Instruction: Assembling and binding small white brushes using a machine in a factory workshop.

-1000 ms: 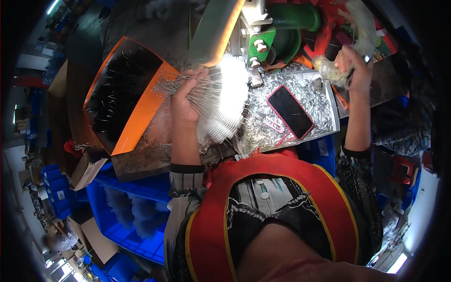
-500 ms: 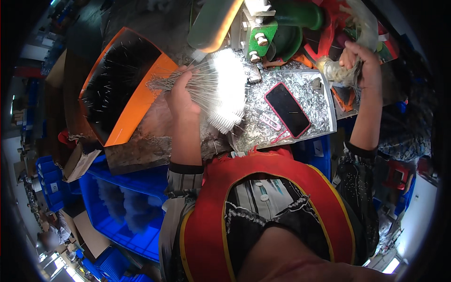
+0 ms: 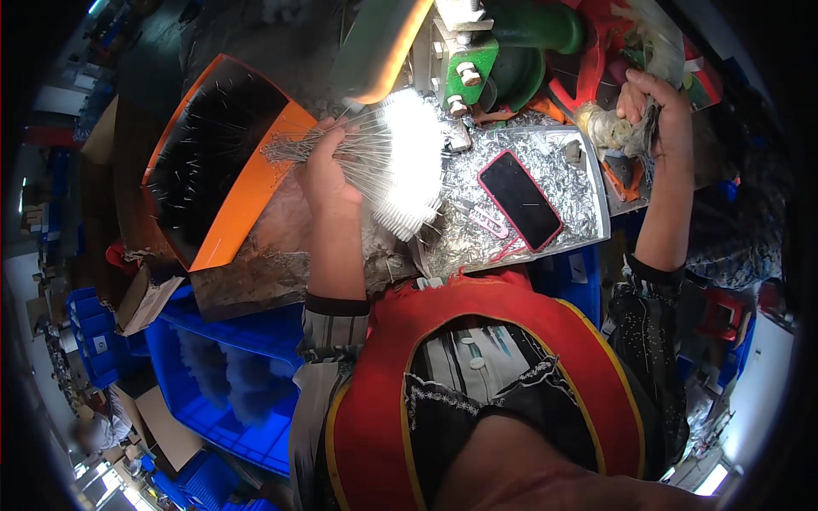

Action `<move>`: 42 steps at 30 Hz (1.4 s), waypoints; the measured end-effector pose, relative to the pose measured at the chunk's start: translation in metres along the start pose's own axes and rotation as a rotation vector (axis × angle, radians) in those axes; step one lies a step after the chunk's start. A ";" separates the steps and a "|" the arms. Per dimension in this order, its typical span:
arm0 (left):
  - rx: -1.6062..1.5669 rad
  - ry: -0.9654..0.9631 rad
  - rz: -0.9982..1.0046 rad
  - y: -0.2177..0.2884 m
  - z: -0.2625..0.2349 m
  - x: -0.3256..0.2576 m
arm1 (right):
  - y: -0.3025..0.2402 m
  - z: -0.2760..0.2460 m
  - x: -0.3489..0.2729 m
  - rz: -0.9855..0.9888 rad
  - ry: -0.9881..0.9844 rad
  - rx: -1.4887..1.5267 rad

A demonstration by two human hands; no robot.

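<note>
My left hand is closed around a fanned bundle of thin wire-stemmed brushes. Their looped wire ends stick out to the left, over the rim of an orange-edged black bin. White bristle heads form a brightly lit row on the right. At the far right, my right hand has its fingers curled beside a pale wrapped handle-like part. A bunch of thin grey wires shows at its palm; the fingers partly hide them.
A lamp hangs over the bristles, beside a green bolted machine. A foil-lined tray holds a red-cased phone and pink thread snips. A blue crate with grey fluffy bundles stands below the bench.
Both hands keep nearly the same places. My right hand's fingers have shifted slightly, and the grey wires at its palm sit a little differently. The brush bundle stays in my left hand.
</note>
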State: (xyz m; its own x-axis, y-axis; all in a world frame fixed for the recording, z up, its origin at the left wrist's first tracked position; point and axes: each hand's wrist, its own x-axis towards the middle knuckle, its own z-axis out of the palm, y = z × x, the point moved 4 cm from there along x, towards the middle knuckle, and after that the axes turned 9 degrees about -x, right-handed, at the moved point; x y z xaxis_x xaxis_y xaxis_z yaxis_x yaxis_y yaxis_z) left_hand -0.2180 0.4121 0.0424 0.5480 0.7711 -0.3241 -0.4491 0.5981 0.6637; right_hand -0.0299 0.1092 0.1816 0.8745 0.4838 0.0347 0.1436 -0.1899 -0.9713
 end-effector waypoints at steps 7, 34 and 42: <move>-0.085 -0.130 -0.081 -0.005 -0.009 0.015 | 0.082 0.028 0.001 -0.588 0.178 0.088; -0.159 -0.343 -0.413 0.006 -0.020 -0.001 | 0.048 0.013 -0.007 -0.128 0.220 0.163; -0.080 -0.273 -0.181 0.002 -0.009 0.006 | 0.050 0.010 -0.006 -0.094 0.178 0.183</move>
State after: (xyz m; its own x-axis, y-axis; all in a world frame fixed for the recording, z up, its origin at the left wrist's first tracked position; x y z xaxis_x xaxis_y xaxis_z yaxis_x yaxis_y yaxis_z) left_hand -0.2219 0.4202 0.0358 0.7877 0.5705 -0.2327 -0.3750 0.7436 0.5536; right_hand -0.0329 0.1055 0.1300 0.9313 0.3310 0.1519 0.1562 0.0139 -0.9876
